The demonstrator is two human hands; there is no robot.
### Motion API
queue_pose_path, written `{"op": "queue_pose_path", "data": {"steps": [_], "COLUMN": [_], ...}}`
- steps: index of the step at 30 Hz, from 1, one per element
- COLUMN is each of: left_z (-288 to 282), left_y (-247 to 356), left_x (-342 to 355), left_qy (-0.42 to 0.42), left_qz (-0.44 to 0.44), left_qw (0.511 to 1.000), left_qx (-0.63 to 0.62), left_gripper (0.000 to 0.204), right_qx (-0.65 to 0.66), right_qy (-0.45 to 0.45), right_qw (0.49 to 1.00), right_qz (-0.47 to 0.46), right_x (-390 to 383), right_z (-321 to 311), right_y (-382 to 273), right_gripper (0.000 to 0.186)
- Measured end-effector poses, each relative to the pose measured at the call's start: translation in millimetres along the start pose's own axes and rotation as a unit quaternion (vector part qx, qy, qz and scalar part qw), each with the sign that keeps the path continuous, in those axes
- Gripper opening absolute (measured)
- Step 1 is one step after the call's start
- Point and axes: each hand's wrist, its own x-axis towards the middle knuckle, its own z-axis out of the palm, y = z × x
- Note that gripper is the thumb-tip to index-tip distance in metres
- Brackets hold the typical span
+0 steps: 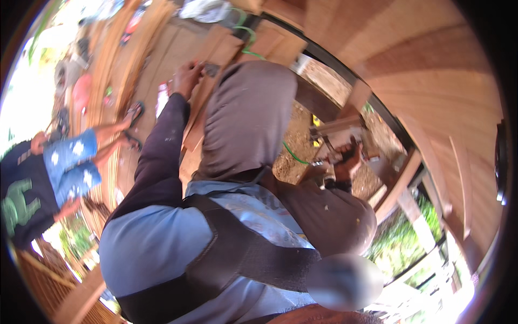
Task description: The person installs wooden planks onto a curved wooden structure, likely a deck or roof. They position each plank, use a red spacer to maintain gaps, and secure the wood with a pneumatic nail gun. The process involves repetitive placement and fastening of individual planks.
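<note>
My left hand reaches far forward on the left. Its fingers are closed at a small dark grey piece by the edge of a reddish-brown wooden board. What that piece is, I cannot make out. Past my bent knee, my right hand is low on the right among short wooden pieces. A green hose runs to a metal fitting beside it. The fingers seem curled round something at the hose's end, too small and blurred to name. A yellow object lies just beyond.
At the left another person in blue shorts and sandals stands by long stacked planks. Large wooden panels curve along the right, beside a dark metal beam. Brown ground shows between my legs.
</note>
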Motion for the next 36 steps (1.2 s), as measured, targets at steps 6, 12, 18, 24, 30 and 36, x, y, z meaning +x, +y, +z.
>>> {"op": "queue_pose_path", "data": {"steps": [6, 12, 18, 24, 30, 36], "left_z": [67, 117, 112, 108, 60, -18], "left_y": [-51, -135, -133, -140, -205, -51], "left_x": [5, 14, 13, 14, 31, -73], "left_qy": [0.022, -0.052, -0.074, -0.096, -0.074, -0.155], "left_qz": [0.132, 0.053, 0.079, 0.095, 0.149, 0.128], "left_qw": [0.988, 0.989, 0.977, 0.964, 0.936, 0.888], "left_qx": [0.081, 0.126, 0.185, 0.228, 0.310, 0.415], "left_gripper": [0.040, 0.038, 0.037, 0.036, 0.036, 0.058], "right_qx": [-0.086, -0.113, -0.070, -0.089, -0.267, -0.493], "right_qy": [-0.062, 0.024, -0.048, -0.085, -0.149, -0.231], "right_qw": [0.994, 0.983, 0.976, 0.955, 0.906, 0.807], "right_qz": [0.025, 0.143, 0.202, 0.271, 0.292, 0.228], "right_x": [-2, -20, -14, -13, -27, -45], "right_z": [12, 9, -1, 2, 10, 16], "right_y": [12, 47, 47, 42, 46, 24], "right_gripper": [0.053, 0.057, 0.079, 0.081, 0.073, 0.051]}}
